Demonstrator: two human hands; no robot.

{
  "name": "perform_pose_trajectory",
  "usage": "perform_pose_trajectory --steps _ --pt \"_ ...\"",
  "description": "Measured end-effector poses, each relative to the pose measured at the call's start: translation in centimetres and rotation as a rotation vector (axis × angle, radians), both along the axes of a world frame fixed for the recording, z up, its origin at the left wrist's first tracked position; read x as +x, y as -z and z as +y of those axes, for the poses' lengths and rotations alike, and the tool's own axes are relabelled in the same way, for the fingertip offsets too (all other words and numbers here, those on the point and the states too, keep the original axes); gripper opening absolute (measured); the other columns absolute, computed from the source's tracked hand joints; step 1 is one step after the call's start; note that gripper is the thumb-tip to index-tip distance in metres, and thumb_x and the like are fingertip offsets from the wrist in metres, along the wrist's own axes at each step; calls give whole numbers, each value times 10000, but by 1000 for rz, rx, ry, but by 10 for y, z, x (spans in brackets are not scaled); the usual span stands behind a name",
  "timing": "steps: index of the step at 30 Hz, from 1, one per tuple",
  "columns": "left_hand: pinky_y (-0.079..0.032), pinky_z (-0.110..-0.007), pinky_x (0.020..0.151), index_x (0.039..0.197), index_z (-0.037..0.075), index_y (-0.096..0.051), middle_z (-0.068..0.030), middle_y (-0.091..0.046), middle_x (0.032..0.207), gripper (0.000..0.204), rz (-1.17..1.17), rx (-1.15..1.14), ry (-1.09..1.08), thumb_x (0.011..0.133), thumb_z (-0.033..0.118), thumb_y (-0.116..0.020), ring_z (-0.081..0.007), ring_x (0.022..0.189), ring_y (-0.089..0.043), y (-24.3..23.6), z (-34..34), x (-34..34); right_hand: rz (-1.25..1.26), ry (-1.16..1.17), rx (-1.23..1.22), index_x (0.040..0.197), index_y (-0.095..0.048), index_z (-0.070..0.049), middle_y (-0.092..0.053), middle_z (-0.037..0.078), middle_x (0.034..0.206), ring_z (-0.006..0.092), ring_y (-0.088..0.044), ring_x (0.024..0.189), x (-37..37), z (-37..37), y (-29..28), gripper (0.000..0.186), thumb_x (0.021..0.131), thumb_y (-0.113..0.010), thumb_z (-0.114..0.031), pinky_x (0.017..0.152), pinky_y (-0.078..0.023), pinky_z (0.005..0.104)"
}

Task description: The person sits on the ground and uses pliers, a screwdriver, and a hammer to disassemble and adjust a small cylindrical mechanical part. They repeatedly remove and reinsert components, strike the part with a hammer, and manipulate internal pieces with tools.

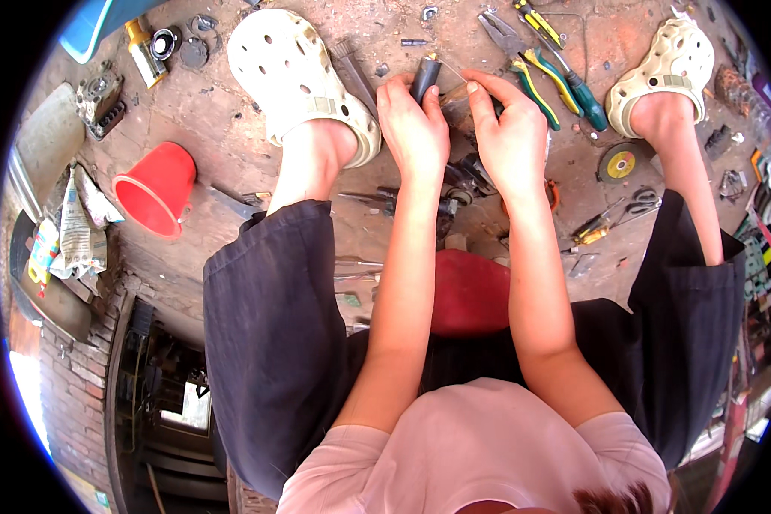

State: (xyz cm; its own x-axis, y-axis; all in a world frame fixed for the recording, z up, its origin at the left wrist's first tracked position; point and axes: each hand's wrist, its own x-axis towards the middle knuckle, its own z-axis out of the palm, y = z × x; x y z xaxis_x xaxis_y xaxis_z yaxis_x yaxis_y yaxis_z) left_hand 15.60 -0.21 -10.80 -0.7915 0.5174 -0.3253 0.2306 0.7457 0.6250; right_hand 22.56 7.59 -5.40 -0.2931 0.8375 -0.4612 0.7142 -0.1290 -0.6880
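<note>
My left hand (415, 133) is closed round a short black cylinder (425, 79) with a small brass-coloured tip at its far end. From that tip a thin wire (452, 70) runs toward my right hand (514, 137), whose thumb and index finger are pinched together at the wire's end. Between and below my hands, a dark mechanical part (471, 176) lies on the floor, partly hidden by my wrists. Right of my right hand are combination pliers (510, 38) with green and yellow handles and a screwdriver (581, 90) with a green handle.
My feet in cream clogs (278, 64) stand either side. A red bucket (156, 188) lies tipped at left. A cutting disc (618, 163), scissors (642, 202) and small tools lie at right. A red seat (469, 295) shows between my forearms.
</note>
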Motion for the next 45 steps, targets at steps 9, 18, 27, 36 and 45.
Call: perform_pose_trajectory --steps 9,18,27,36,45 --pt "-413 -472 852 1015 -25 -553 -212 -565 996 293 30 -9 35 763 30 -690 -399 963 -519 4 -2 2 -146 -84 -64 984 -711 -58 -676 195 847 365 -659 808 -9 7 -10 214 888 -573 -191 727 -515 422" --pt "-419 -432 833 965 12 -591 -161 -579 903 242 53 21 8 758 47 -711 -348 911 -529 5 -2 2 -89 -43 -133 968 -710 -43 -666 212 832 377 -656 801 -3 11 0 223 883 -586 -206 726 -516 425" --pt "-414 -456 817 932 22 -607 -171 -535 924 290 110 50 5 675 3 -740 -370 909 -493 4 1 6 -205 10 44 983 -702 -47 -658 225 792 393 -659 785 -14 -14 -2 226 888 -569 -203 726 -527 444" --pt "-420 -460 776 922 38 -621 -163 -536 862 315 157 54 9 645 63 -769 -370 861 -503 13 -3 7 -223 51 187 1040 -689 -92 -652 203 726 373 -658 673 -15 -39 14 223 882 -585 -211 622 -528 450" --pt "-425 -459 791 929 39 -633 -160 -540 870 305 135 54 -9 662 99 -768 -365 878 -511 14 -4 9 -238 37 202 1089 -679 -122 -640 190 718 356 -662 655 -15 -40 17 245 880 -599 -222 598 -534 443"
